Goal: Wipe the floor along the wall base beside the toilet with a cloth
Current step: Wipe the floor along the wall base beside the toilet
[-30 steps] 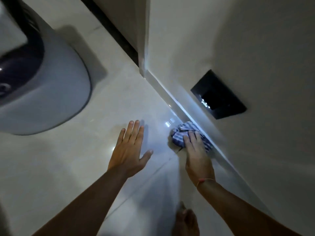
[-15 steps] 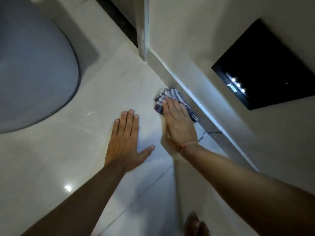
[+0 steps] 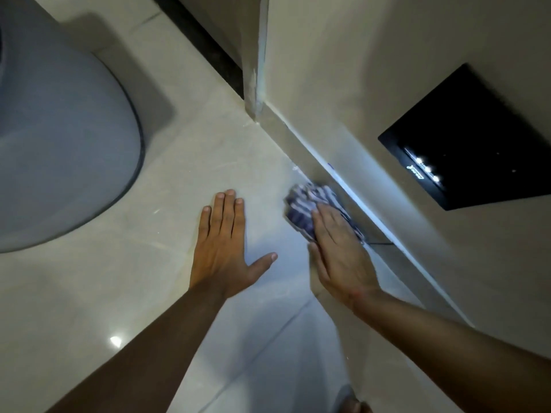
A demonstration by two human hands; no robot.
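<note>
The right hand (image 3: 340, 254) is laid flat, fingers extended, on a bunched blue-striped cloth (image 3: 310, 204) pressed to the floor (image 3: 167, 180) just beside the wall base (image 3: 351, 192), while the left hand (image 3: 226, 242) is spread palm-down on the glossy pale tiles nearby. A black panel (image 3: 465, 138) is set in the wall (image 3: 357, 70) above, and the toilet (image 3: 59, 144) is seen well apart at the left

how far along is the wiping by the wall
Mid-job. The right hand presses the striped cloth flat on the floor against the wall base; the left hand braces beside it. Left: the strip up to the corner, where pale smears show ahead of the cloth.
</note>
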